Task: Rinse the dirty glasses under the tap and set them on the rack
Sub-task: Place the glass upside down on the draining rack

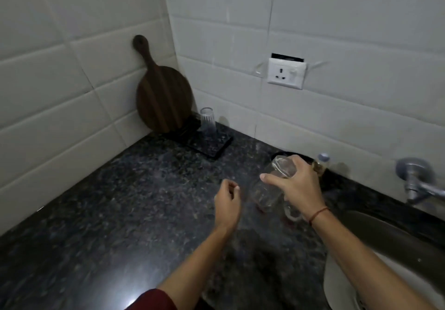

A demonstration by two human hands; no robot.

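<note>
My right hand (297, 189) grips a clear glass (281, 167), tilted, above the dark granite counter. Under it stand two more clear glasses: one (265, 195) just left of the hand, another (292, 213) partly hidden beneath my wrist. My left hand (227, 205) hovers empty beside them, fingers loosely curled. In the far corner a black rack (212, 146) holds one clear glass (207, 120) upside down. The tap (419, 184) juts from the wall at the right, over the steel sink (375, 232).
A round dark wooden board (163, 97) leans in the tiled corner behind the rack. A small bottle (321, 162) stands by the wall behind my right hand. A white wall socket (286, 73) sits above the counter. A white vessel (361, 285) lies in the sink.
</note>
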